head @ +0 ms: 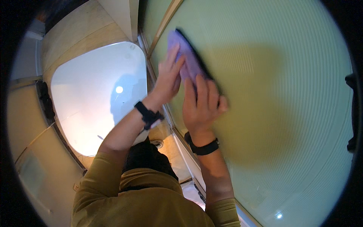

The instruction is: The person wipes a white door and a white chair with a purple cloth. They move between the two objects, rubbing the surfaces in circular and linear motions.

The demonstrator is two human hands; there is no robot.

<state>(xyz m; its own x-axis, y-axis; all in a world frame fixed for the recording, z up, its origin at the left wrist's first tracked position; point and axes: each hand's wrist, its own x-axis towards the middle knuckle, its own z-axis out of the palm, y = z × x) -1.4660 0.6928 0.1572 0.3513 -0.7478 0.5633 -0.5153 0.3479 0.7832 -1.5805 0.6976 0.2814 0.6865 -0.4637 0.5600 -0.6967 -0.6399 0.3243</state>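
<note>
A purple cloth [188, 56], slightly blurred and with a dark edge along its right side, lies against a pale green ribbed glass panel [309, 82]. My left hand [168, 78] has its fingers on the cloth's left side and lower folds. Lower and to the right, my right hand [202, 103] grips the cloth's bottom end, its fingertips pointing up the panel. Each wrist wears a black strap, and the one on the left carries a small dark device [150, 116]. What the palms touch is hidden.
A white glossy tabletop [85, 93] with rounded corners stands to the left, reflecting a lamp. A wooden strip [164, 25] crosses the panel's upper left. A frame rail [170, 119] runs along its lower edge. A pale cabinet-like surface [51, 170] is at lower left, above tiled floor.
</note>
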